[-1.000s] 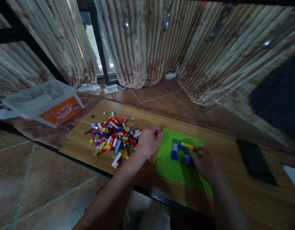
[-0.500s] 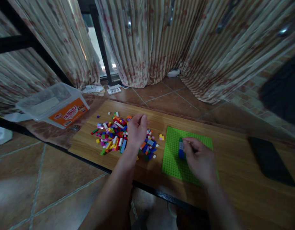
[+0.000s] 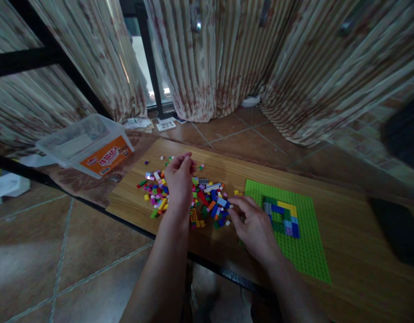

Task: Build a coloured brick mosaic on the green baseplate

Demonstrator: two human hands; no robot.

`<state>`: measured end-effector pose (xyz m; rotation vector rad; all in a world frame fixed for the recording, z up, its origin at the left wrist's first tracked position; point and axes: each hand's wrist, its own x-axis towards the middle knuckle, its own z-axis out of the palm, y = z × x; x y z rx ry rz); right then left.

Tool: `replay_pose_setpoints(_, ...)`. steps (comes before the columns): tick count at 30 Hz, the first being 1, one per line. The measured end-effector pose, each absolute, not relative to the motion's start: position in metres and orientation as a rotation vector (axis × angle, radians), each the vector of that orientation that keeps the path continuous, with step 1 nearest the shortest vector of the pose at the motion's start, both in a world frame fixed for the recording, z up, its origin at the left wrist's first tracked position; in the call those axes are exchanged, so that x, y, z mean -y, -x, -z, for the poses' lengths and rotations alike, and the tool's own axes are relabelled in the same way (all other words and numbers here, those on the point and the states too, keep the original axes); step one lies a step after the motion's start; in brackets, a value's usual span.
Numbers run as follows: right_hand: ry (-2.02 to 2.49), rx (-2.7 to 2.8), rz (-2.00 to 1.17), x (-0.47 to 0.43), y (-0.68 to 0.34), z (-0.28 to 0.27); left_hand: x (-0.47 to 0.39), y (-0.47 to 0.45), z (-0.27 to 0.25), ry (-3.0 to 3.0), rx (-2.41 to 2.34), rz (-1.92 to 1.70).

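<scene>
My left hand (image 3: 179, 179) is over the loose pile of toy building bricks (image 3: 161, 192), its fingers curled in and their tips partly hidden. Whatever it pinches, if anything, I cannot make out. At the pile's right edge, my right hand (image 3: 256, 226) reaches in with thumb and fingers apart, close to a light blue brick (image 3: 222, 202). Just right of that hand lies a green studded baseplate (image 3: 313, 251). On it stands a low square ring of bricks (image 3: 295, 229) in yellow, blue, grey, green and purple, with green showing in its middle.
A wooden tabletop (image 3: 207, 244) carries everything, with a dark flat slab (image 3: 392, 224) at its right. Left of it stands a clear plastic bin (image 3: 72, 139) with an orange label. Striped curtains (image 3: 193, 67) hang behind. Papers (image 3: 165, 125) lie on the tiled floor.
My right hand has left the brick ring on the baseplate and moved left to the pile, uncovering the ring. My left hand has shifted slightly left over the pile. The view has turned a little.
</scene>
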<state>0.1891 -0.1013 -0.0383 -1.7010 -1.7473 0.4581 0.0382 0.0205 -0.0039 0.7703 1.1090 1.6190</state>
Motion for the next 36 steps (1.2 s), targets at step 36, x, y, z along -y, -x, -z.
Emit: replay_pose_setpoints(36, 1.673, 1.833, -0.310, 0.097, -0.159, 0.047, -0.015, -0.043, 0.002, -0.797, -1.093, -1.520)
